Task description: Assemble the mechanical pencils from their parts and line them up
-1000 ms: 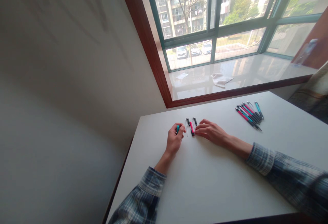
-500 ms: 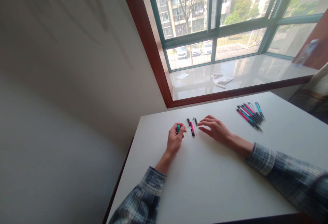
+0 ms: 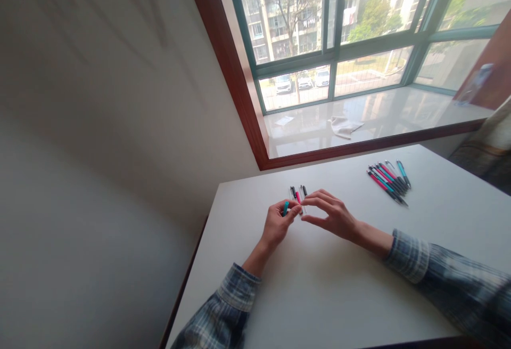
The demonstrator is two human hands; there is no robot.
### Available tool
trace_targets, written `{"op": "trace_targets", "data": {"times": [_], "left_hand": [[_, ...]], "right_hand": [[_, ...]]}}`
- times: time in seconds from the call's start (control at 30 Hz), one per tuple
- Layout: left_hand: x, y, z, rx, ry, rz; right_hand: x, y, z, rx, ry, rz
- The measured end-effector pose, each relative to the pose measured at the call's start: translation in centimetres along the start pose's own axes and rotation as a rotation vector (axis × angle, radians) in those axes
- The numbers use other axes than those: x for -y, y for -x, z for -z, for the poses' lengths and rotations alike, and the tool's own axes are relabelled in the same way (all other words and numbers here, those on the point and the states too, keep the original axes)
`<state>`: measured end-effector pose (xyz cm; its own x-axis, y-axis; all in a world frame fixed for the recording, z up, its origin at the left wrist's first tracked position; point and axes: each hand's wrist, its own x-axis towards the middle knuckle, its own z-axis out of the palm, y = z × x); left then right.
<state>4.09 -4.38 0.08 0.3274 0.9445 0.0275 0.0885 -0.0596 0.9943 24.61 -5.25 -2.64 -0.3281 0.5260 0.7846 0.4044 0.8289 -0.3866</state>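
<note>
Teal plastic pen part (image 3: pixel 286 208) is held in the left hand (image 3: pixel 277 226), whose grip is closed around it, with the upper end showing above the fingers. Reference point for this report is the pink pen part (image 3: pixel 297 196), lying on the white surface (image 3: pixel 319 296) just beyond both hands. The right hand (image 3: pixel 331 216) lies to the right of that reference, its grip part open, thumb and fingers arched toward the left hand, with no held item visible. Black pen parts (image 3: pixel 293 192) lie on either side of the reference, and a thin clear tube (image 3: pixel 290 196) lies just left of it. All these parts are judged light, stiff and smooth, so they may roll or slip; they are best taken by the body between thumb and fingertips, and the thin tube appears the most delicate. A group of assembled pens (image 3: pixel 387 181) lies well to the right of the reference. The surface's left edge (image 3: pixel 184 280) lies to its left, and the far edge (image 3: pixel 319 163) just beyond it. Working room appears widest on the reference's near side, between the forearms.
</note>
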Motion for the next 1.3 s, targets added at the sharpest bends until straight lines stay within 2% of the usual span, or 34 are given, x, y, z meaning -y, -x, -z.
{"op": "trace_targets", "data": {"times": [0.53,0.7,0.8,0.9,1.07,1.2,1.3], "left_hand": [[0.3,-0.2,-0.3,-0.013,0.09,0.001],[0.1,-0.2,-0.6,-0.031,0.133,0.048],[-0.2,-0.2,-0.5,-0.064,0.129,0.066],[-0.4,-0.1,-0.3,-0.129,0.081,0.058],[-0.4,0.3,-0.3,-0.168,0.044,0.032],[-0.6,0.4,-0.6,-0.164,0.057,0.025],[-0.7,0.4,-0.8,-0.155,0.065,0.027]], "right_hand": [[1.4,-0.6,-0.7,-0.057,-0.041,-0.103],[1.5,-0.6,-0.7,-0.08,-0.06,-0.178],[0.4,-0.7,-0.4,-0.132,-0.063,-0.276],[-2.0,-1.0,-0.2,-0.165,-0.077,-0.382],[-5.3,-1.4,-0.2,-0.069,-0.024,-0.394],[-5.9,-1.3,-0.3,0.032,-0.016,-0.384],[-6.0,-1.2,-0.4,0.051,-0.004,-0.395]]}}
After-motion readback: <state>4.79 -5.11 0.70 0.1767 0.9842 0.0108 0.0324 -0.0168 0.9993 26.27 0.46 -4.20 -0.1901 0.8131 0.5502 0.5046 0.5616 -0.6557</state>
